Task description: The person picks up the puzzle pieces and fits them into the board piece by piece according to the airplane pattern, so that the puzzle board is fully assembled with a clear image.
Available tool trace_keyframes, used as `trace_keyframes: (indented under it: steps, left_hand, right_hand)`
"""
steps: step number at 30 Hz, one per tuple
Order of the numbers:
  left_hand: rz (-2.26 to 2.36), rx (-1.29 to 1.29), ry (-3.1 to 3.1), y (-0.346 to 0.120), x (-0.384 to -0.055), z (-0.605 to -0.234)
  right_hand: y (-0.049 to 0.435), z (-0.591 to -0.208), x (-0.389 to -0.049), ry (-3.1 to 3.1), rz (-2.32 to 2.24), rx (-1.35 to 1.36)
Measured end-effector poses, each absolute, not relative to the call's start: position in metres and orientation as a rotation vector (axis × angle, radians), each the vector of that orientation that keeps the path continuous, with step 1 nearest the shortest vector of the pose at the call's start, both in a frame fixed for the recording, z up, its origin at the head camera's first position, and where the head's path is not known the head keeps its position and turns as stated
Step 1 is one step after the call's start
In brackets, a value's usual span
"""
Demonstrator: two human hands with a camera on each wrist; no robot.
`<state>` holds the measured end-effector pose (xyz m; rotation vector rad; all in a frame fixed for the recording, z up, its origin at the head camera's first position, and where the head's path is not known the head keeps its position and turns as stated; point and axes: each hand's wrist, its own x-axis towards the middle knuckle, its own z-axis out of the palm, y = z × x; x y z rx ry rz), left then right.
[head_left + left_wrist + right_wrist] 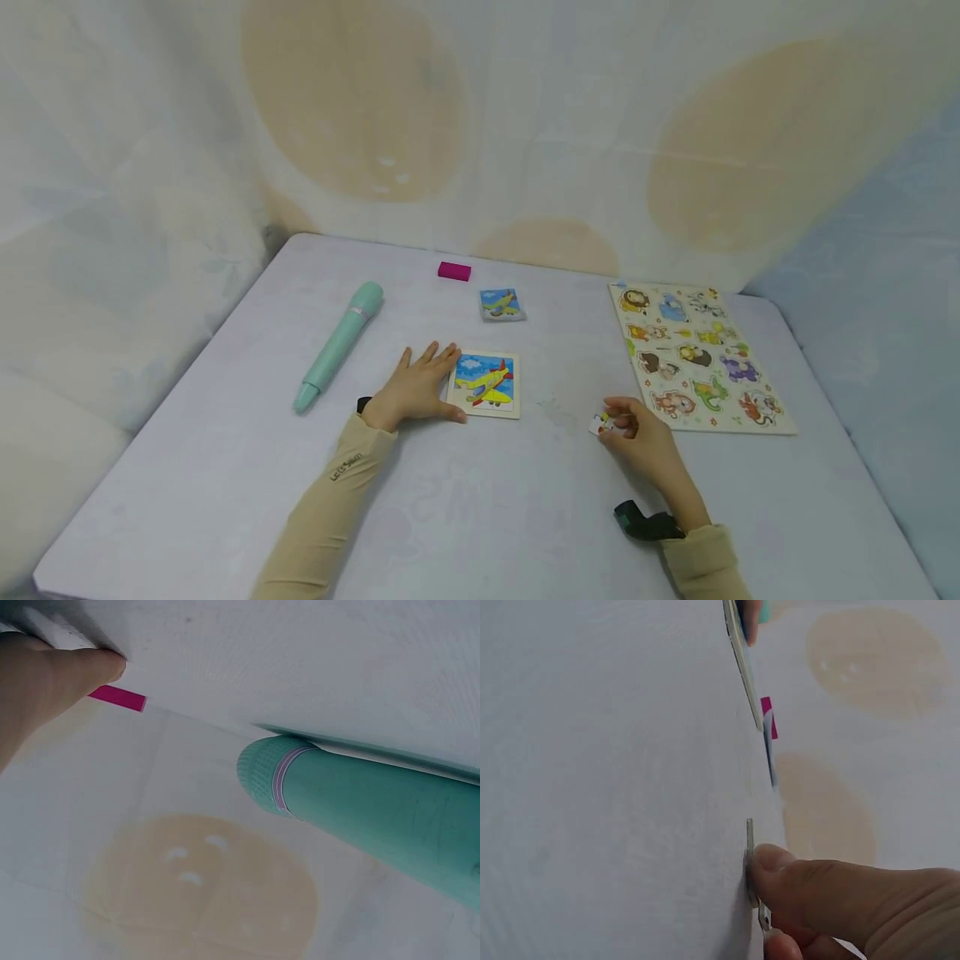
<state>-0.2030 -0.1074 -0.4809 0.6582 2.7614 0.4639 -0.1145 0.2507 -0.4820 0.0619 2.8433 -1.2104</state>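
A square airplane jigsaw puzzle (483, 385) in a pale frame lies flat on the table. My left hand (420, 387) is spread beside it, with fingertips touching its left edge; the thumb points to its lower left corner. To the right, my right hand (637, 437) pinches a small white puzzle piece (600, 424) with red and yellow marks between thumb and fingers, low over the table. In the right wrist view thin flat edges (750, 859) show by the thumb; whether they belong to one piece or more I cannot tell.
Behind the puzzle lies a small packet (502, 305) with an airplane picture, near a magenta block (454, 272). A mint-green tapered tube (337, 350) is left of my left hand. An animal puzzle board (697, 362) lies at the right, just beyond my right hand.
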Motion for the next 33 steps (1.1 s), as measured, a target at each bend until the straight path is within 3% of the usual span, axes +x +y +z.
trace_keyframes:
  steps: [9,22,33]
  left_hand:
    - [0.448,0.645,2.763,-0.107,-0.203,-0.479]
    - [0.454,0.650,2.761,-0.107,-0.202,-0.477]
    - [0.452,0.649,2.758,-0.107,-0.203,-0.480]
  right_hand:
    - [0.245,-0.480,-0.113,2.878,-1.243,-0.075]
    - [0.243,-0.480,-0.124,2.733,-1.341,0.079]
    - [0.222,-0.479,-0.145,2.684,-1.478,-0.089]
